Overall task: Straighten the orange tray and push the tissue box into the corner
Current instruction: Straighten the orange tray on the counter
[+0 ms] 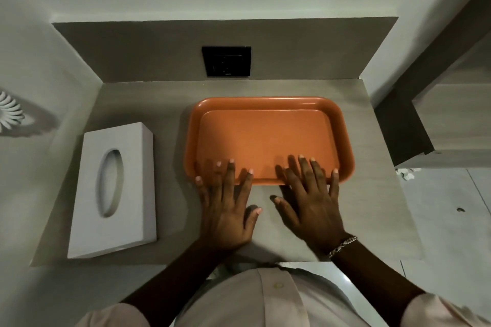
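An orange tray point(268, 135) lies empty on the grey counter point(380, 207), its long sides roughly parallel to the back wall. My left hand point(225, 204) lies flat with spread fingers, fingertips over the tray's near left rim. My right hand point(310, 196), with a chain bracelet on the wrist, lies flat too, fingertips over the near right rim. Neither hand grips anything. A white tissue box point(117, 188) with an oval slot sits left of the tray, apart from it, slightly tilted and a little out from the left wall.
A black wall socket point(226, 61) sits on the backsplash behind the tray. Walls close off the counter at the left and back. To the right, the counter ends at an edge above a tiled floor, beside a grey cabinet point(457, 125).
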A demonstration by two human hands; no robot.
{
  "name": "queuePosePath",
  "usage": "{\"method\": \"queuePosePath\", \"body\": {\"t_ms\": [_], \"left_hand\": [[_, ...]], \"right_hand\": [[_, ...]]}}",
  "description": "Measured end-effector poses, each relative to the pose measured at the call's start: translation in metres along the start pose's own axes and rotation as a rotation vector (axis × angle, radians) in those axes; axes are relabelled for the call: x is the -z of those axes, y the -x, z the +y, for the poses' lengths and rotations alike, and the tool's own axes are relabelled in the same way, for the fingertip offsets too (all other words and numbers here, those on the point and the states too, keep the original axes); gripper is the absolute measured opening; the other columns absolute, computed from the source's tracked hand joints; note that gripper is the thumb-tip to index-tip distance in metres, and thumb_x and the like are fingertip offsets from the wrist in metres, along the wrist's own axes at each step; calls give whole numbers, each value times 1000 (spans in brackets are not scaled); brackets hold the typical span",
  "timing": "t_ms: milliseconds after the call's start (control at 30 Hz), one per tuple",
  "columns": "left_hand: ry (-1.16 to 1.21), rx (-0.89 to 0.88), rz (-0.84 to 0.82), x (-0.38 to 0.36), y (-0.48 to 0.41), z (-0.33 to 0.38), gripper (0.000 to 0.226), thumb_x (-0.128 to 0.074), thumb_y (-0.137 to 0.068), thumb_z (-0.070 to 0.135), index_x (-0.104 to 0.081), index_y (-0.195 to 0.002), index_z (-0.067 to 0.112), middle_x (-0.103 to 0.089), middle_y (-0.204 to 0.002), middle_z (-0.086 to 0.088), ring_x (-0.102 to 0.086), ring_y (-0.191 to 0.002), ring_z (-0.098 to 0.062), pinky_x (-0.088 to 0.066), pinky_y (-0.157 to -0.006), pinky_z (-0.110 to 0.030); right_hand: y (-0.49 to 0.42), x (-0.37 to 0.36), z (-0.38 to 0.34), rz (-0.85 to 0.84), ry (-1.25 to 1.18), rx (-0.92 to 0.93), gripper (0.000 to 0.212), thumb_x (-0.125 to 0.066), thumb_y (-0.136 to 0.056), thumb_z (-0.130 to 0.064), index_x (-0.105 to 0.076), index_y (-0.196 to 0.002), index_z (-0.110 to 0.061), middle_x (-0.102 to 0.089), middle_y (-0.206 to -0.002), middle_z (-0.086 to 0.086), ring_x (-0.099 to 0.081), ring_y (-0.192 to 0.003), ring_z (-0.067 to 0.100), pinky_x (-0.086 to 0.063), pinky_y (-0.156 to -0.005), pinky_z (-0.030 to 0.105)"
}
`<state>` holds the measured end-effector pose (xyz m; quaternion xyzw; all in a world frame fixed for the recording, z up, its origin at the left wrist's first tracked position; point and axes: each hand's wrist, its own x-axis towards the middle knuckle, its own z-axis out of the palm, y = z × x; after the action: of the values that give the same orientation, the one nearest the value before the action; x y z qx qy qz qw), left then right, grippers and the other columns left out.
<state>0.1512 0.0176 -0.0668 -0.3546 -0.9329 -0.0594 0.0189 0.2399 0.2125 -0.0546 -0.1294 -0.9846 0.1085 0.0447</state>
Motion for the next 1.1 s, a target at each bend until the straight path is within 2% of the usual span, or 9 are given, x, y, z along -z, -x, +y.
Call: {"method": "queuePosePath", "body": {"t_ms": [133, 267, 633, 833, 1100], "left_hand": [[-18, 11, -21, -13, 7, -4, 82, -35, -87, 69, -15, -155, 28, -8, -166, -14, -2, -153, -38, -2, -118, -68], [1, 16, -6, -17, 2, -5, 82, -35, -87, 70, -13, -155, 30, -8, -166, -13, -1, -153, -37, -3, -118, -68], [0, 23, 2, -12, -42, -23, 77, -25, -91, 68, -10, -155, 29, -6, -166, -16, 0, -153, -39, -2, -120, -65], [16, 24, 29, -14, -63, -35, 75, -31, -92, 64, -13, -155, 28, -5, -166, -16, 4, -153, -39, -2, -121, -62], [27, 24, 28, -13, -70, -36, 75, -38, -92, 60, -15, -155, 26, -6, -165, -17, 3, -153, -39, 4, -122, -59]], "right_hand": [[10, -21, 2, 3, 105, -19, 76, -40, -93, -69, -29, -158, -30, -26, -166, 13, -19, -155, 36, -8, -118, 68], [5, -28, 4, 39, 129, -26, 81, -36, -91, -74, -25, -159, -31, -22, -167, 13, -15, -156, 35, -2, -119, 67], [-40, -29, 9, 15, 104, -51, 80, -31, -91, -74, -22, -159, -32, -21, -167, 15, -14, -155, 37, -5, -118, 69], [-62, -32, 13, 28, 108, -39, 80, -31, -91, -74, -20, -159, -32, -22, -167, 16, -15, -155, 38, -6, -118, 69], [-72, -32, 15, 30, 102, -40, 81, -30, -91, -74, -13, -160, -34, -20, -167, 15, -13, -155, 37, 1, -119, 68]]}}
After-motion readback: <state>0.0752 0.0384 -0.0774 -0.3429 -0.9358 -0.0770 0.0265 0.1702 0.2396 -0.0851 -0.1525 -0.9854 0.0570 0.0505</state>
